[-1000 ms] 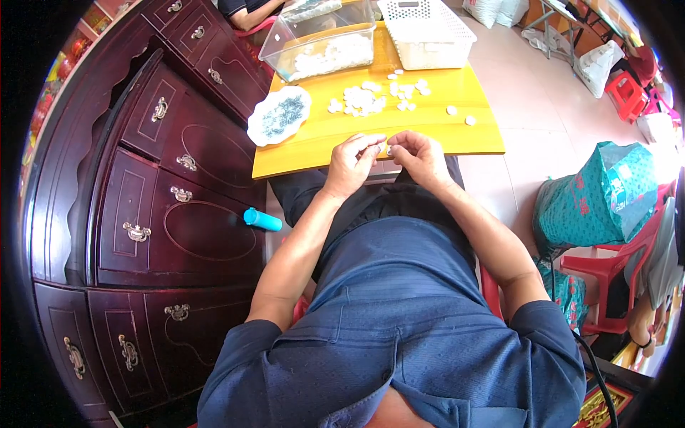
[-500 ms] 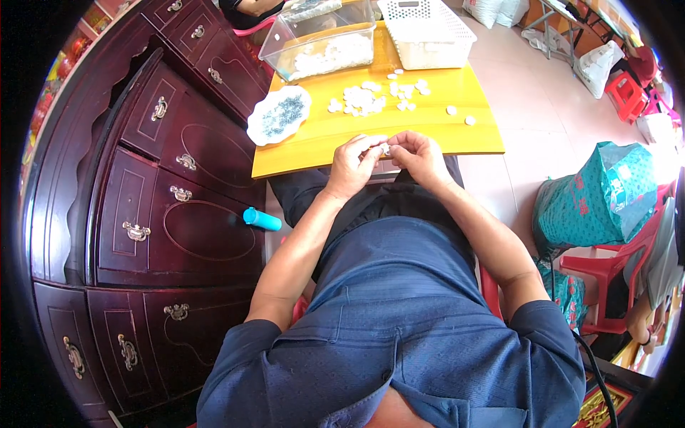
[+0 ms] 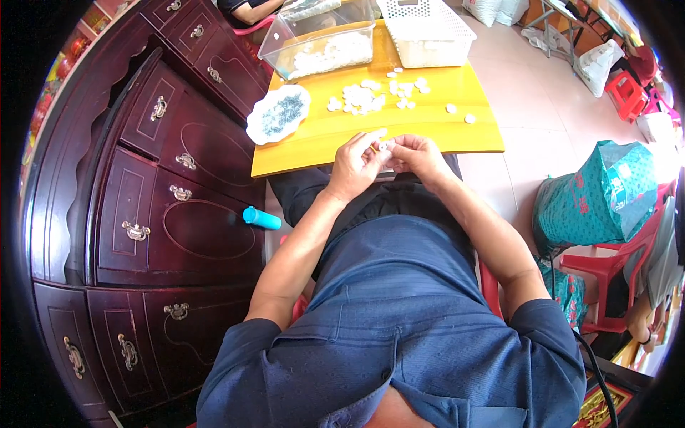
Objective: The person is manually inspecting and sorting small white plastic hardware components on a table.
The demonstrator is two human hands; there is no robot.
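Both hands meet at the near edge of the yellow table [image 3: 314, 151]. My left hand [image 3: 354, 165] is closed, its thumb and fingers pinching a small white piece [image 3: 383, 145]. From the other side my right hand [image 3: 419, 158] pinches at the same piece with thumb and forefinger. The piece is too small to name, and fingers partly cover it. Ahead of the hands lies a loose group of small white round pieces [image 3: 362, 99]. To their left sits a white scalloped tray [image 3: 302, 97] with small dark bits spread in it.
At the table's far side stand a clear plastic bin [image 3: 314, 44] holding white pieces and a white perforated basket [image 3: 435, 53]. A dark wooden cabinet [image 3: 207, 221] lines the left. A turquoise bottle [image 3: 262, 218] is beside it. A large teal bag [image 3: 592, 196] stands at right.
My fingers have shifted slightly around the small white piece, and the left fingers have lifted a little apart from the right. At the top left, another person's arm has moved.
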